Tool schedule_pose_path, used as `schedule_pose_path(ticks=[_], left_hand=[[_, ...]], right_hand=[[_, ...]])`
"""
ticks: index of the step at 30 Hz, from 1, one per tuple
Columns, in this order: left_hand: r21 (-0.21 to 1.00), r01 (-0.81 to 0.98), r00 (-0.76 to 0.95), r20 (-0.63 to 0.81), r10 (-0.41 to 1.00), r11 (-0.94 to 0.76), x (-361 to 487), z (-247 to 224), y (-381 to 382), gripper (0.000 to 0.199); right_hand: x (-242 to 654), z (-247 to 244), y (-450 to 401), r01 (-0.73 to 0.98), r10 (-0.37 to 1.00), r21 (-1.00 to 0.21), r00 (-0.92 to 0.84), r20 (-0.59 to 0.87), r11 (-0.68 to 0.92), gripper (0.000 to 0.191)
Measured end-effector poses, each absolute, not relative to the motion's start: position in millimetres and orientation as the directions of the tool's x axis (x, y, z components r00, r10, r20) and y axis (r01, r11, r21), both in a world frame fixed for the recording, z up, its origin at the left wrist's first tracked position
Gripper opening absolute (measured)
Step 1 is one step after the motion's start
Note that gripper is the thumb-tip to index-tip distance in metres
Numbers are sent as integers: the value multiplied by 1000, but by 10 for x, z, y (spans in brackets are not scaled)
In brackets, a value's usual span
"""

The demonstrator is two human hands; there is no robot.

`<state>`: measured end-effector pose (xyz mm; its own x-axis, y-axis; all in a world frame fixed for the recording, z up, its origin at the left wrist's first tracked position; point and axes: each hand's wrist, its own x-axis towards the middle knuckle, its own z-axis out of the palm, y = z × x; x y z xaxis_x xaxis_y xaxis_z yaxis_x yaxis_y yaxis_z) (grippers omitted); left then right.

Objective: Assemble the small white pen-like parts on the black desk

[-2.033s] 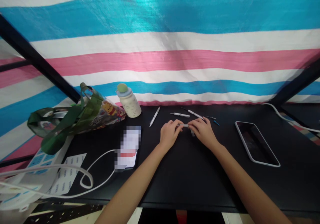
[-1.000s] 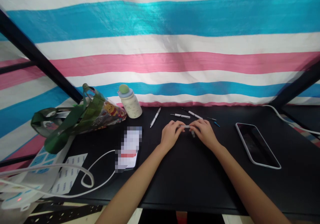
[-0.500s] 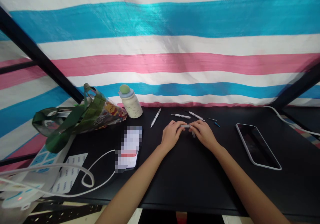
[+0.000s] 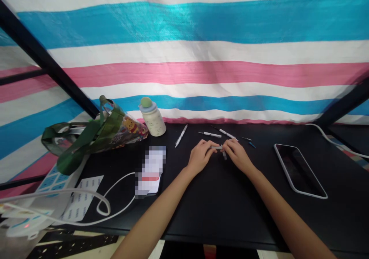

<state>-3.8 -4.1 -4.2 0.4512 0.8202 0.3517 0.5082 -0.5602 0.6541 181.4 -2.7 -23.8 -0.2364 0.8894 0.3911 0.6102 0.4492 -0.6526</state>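
Note:
Above the black table [image 4: 207, 197], my left hand [image 4: 199, 155] is closed in a pinch on a slim grey pen barrel [image 4: 216, 147] lying roughly level. My right hand [image 4: 238, 154] is closed at the barrel's right end. A second short grey pen piece [image 4: 225, 156] slants down below the right fingertips, which partly hide its upper end. Beyond the hands lie three white pens: one slanted pen [image 4: 181, 136] at left, one level pen [image 4: 210, 134] and another pen [image 4: 228, 134]. A thin dark piece [image 4: 246, 138] and a small blue piece [image 4: 252, 145] lie right of them.
A phone [image 4: 154, 174] with a lit screen lies at left, beside a white cable [image 4: 121, 213]. Behind it are a bottle [image 4: 154, 122] and a green bag [image 4: 112, 130]. A white-edged phone [image 4: 301, 170] lies at right. Striped sheeting [image 4: 201, 74] hangs behind.
The fingers have shifted slightly around the grey barrel, and the short slanted grey piece shows more clearly below the right fingertips. The whole view has shifted a little.

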Motion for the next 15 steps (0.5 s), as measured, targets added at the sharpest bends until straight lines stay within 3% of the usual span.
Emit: schedule_pose_path(ticks=[4, 9, 15], left_hand=[[633, 526, 459, 350, 816, -567, -35, -47, -47, 21], [603, 577, 435, 345, 832, -551, -39, -43, -47, 21], [594, 576, 437, 355, 826, -561, -42, -51, -42, 21]], right_hand=[[1811, -244, -29, 615, 898, -660, -225, 377, 431, 36], [1785, -223, -48, 551, 897, -711, -216, 385, 437, 19], [1783, -217, -49, 526, 895, -725, -228, 385, 445, 19]])
